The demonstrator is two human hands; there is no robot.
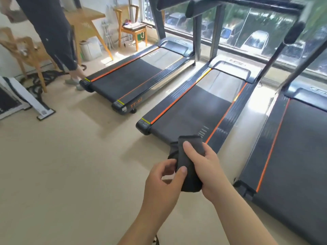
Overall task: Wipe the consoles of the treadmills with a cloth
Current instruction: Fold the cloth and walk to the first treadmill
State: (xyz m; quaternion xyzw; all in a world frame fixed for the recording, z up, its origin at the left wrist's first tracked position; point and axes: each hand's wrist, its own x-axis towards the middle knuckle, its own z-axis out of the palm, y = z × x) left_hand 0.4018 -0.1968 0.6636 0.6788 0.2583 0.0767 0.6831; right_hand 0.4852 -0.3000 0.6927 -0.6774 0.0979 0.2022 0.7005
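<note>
we hold the dark folded cloth (192, 177) in both hands over the pale floor (70, 165), near the rear end of the middle treadmill (191, 106). right hand (210, 165) wraps it, thumb pressed on top. left hand (162, 179) pinches its lower part between thumb and curled fingers. another person (54, 32) stands by the far treadmill (134, 75).

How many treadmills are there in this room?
3. The left treadmill lies nearest the wooden chair, the middle treadmill sits beside it, and the right treadmill is cut off by the picture's edge. More may be hidden beyond it.
</note>
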